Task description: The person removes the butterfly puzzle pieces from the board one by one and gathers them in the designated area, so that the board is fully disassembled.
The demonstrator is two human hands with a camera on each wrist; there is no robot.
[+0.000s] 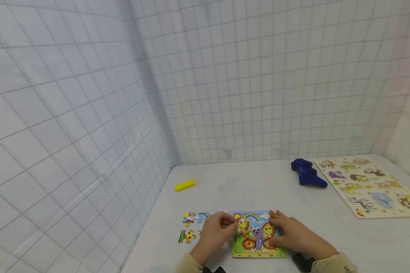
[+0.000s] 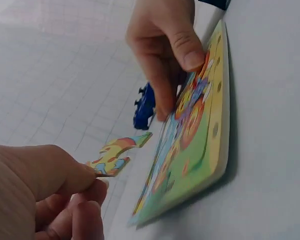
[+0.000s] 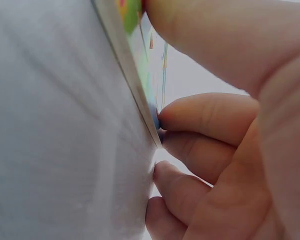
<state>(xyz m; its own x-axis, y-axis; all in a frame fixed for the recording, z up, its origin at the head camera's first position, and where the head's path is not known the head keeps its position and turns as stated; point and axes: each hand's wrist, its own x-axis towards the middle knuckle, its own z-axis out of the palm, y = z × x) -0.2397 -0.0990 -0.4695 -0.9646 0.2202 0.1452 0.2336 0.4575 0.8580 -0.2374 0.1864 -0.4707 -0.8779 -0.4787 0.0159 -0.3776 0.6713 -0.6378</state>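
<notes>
In the head view my left hand is at the left edge of the jigsaw board, which shows a purple butterfly and a rainbow. Thumb and fingertips pinch a yellow jigsaw piece, held above the table beside the board in the left wrist view. My right hand lies over the board's right side. Its thumb presses on the picture, while the index fingertip touches the board near a corner. The other fingers rest by the edge. Loose jigsaw pieces lie left of my left hand, partly hidden by it.
A yellow block lies farther back on the left. Back right are a blue game controller and a large animal puzzle board. White gridded sheets close off the table at the back and sides.
</notes>
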